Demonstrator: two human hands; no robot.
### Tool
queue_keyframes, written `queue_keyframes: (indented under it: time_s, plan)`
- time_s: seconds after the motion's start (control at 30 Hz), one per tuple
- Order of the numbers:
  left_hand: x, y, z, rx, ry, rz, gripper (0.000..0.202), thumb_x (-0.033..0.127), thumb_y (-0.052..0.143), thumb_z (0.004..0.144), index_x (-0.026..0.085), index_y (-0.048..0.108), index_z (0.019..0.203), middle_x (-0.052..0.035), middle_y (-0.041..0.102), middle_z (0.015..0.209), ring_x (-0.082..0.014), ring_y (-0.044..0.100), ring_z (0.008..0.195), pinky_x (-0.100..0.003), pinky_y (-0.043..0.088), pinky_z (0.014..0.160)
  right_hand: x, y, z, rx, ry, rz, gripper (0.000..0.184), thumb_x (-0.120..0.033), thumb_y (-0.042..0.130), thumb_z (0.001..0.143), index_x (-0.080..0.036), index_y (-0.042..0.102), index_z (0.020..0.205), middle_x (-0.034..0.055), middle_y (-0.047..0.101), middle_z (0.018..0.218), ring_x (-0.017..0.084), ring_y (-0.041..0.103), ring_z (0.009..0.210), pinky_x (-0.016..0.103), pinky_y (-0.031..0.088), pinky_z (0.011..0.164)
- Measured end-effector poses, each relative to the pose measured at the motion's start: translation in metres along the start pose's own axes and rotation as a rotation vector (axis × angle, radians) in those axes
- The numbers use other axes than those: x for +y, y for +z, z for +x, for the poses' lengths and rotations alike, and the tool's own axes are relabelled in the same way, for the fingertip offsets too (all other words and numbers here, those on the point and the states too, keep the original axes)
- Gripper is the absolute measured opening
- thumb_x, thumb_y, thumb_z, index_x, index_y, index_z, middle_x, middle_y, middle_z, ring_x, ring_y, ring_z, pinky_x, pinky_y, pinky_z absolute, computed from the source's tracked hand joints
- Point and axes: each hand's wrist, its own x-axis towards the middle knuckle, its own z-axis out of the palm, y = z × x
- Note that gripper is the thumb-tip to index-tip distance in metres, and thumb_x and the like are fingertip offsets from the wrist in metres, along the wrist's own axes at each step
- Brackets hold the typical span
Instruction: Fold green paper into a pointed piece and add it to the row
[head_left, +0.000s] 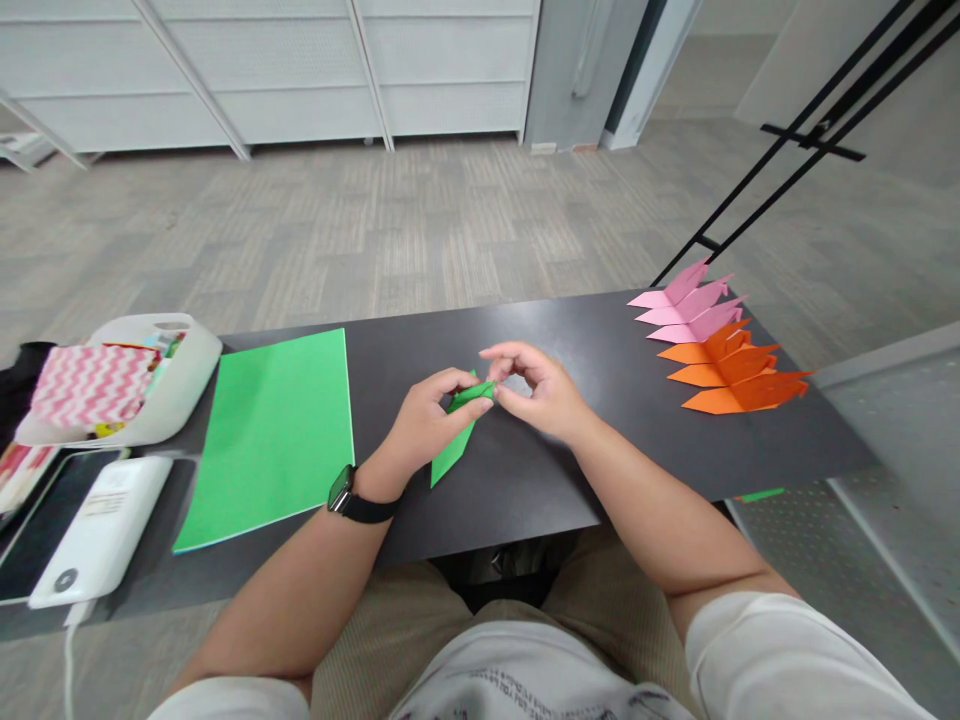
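A folded green origami piece [451, 458] is held over the middle of the dark table, one pointed flap slanting down towards me. My left hand [430, 418] is closed on it, thumb on top and fingers behind. At its narrow upper end, the thumb and index finger of my right hand [541, 392] pinch the tip, while the other fingers curl loosely. A stack of green paper [281, 430] lies to the left of my hands. Over to the right, orange origami birds [720, 375] and pink origami birds [686, 305] stand in a row.
The dark table [525, 510] is narrow. At its left end are a white basket [172, 385] with a pink zigzag cloth [94, 385], a white power bank [105, 530] with a cable, and a phone [45, 520]. A black stand [795, 140] rises beyond the far right corner.
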Motion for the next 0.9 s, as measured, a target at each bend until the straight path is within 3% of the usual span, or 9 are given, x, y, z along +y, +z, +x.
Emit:
queue_keyframes:
  time_s: [0.3,0.5,0.73,0.9]
  plan:
    - [-0.004,0.000,0.001,-0.042,-0.171,-0.326,0.032,0.049,0.084,0.086,0.018,0.076,0.086,-0.0020,0.076,0.083,-0.0158,0.065,0.075,-0.028,0.051,0.072,-0.009,0.005,-0.003,0.137,-0.169,-0.305,0.038,-0.016,0.067,0.090,-0.030,0.060,0.124,0.0001,0.077,0.097,0.020,0.074,0.091,0.041,0.057,0.090]
    - [-0.009,0.006,0.001,-0.006,-0.212,-0.484,0.041,0.056,0.092,0.079,0.018,0.076,0.086,-0.0027,0.075,0.083,-0.0155,0.065,0.075,-0.027,0.052,0.069,-0.011,0.005,-0.003,0.146,-0.279,-0.464,0.016,-0.018,0.066,0.093,-0.030,0.063,0.102,0.0014,0.077,0.093,0.023,0.073,0.088,0.045,0.055,0.085]
    - [-0.007,0.007,0.001,0.013,-0.205,-0.477,0.042,0.056,0.093,0.077,0.018,0.076,0.084,-0.0020,0.074,0.082,-0.0150,0.064,0.074,-0.027,0.052,0.069,-0.015,0.002,0.001,0.107,-0.377,-0.488,0.019,-0.012,0.065,0.094,-0.030,0.066,0.101,0.0011,0.075,0.093,0.022,0.071,0.089,0.044,0.053,0.085]
    - [-0.006,0.007,0.001,0.068,-0.139,-0.399,0.039,0.054,0.092,0.080,0.018,0.076,0.082,-0.0022,0.074,0.083,-0.0159,0.065,0.077,-0.028,0.053,0.073,-0.016,0.001,-0.001,0.105,-0.332,-0.528,0.015,-0.014,0.066,0.093,-0.029,0.066,0.092,0.0025,0.072,0.095,0.023,0.069,0.091,0.043,0.053,0.084]
